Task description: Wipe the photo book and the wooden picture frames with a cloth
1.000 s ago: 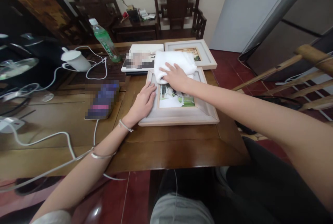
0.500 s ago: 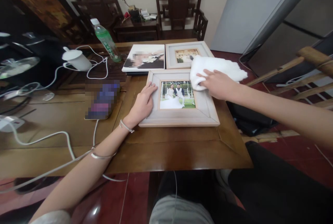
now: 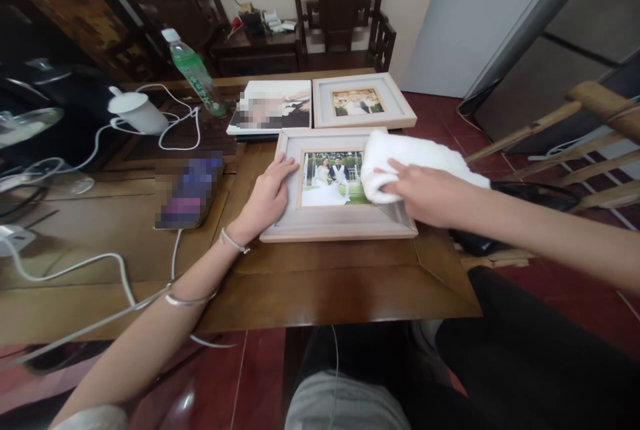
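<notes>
A light wooden picture frame (image 3: pixel 340 222) lies flat near the table's right end, with a photo of two people inside. My left hand (image 3: pixel 270 197) grips its left side, fingers over the rim. A folded white towel (image 3: pixel 425 153) is under the fingers of my right hand (image 3: pixel 417 190), which presses it on the frame's right side. The towel covers the photo's right edge and part of the frame border. Just behind lie a second framed photo (image 3: pixel 395 98) and, to its left, a white photo panel (image 3: pixel 280 100) stacked on something dark.
On the wooden table (image 3: pixel 350 290) to the left are a phone (image 3: pixel 190 193), a green bottle (image 3: pixel 193 73), a white lidded cup (image 3: pixel 140 113), a clear cup (image 3: pixel 70 175) and trailing white cables. A wooden chair (image 3: pixel 590 103) stands at the right, carved chairs at the back.
My right hand has moved the towel toward me, down the frame's right side, uncovering the second framed photo's corner. My left hand stays on the frame. The whole view has shifted slightly.
</notes>
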{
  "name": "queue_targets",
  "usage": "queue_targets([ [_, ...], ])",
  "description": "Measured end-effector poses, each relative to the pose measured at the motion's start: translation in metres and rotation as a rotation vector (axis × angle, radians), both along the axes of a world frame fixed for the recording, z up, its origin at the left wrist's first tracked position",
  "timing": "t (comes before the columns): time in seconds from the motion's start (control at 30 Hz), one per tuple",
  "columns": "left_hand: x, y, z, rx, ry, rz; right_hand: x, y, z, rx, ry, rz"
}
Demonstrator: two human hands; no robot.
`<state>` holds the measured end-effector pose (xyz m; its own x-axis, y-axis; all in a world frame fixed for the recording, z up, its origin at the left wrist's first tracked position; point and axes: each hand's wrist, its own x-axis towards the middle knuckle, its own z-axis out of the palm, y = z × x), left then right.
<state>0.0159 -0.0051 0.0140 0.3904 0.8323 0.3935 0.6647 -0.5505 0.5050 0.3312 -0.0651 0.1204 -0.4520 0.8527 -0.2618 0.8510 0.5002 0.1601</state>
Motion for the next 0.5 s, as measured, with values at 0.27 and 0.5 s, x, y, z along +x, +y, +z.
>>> queue_targets([
  [0.27, -0.001, 0.002, -0.005, -0.018, 0.014, -0.003, 0.014, 0.05, -0.018, 0.139, 0.088, 0.119],
  [0.5, 0.0, 0.003, -0.009, 0.007, 0.008, 0.017, 0.008, -0.032, -0.012, 0.046, 0.007, 0.137],
])
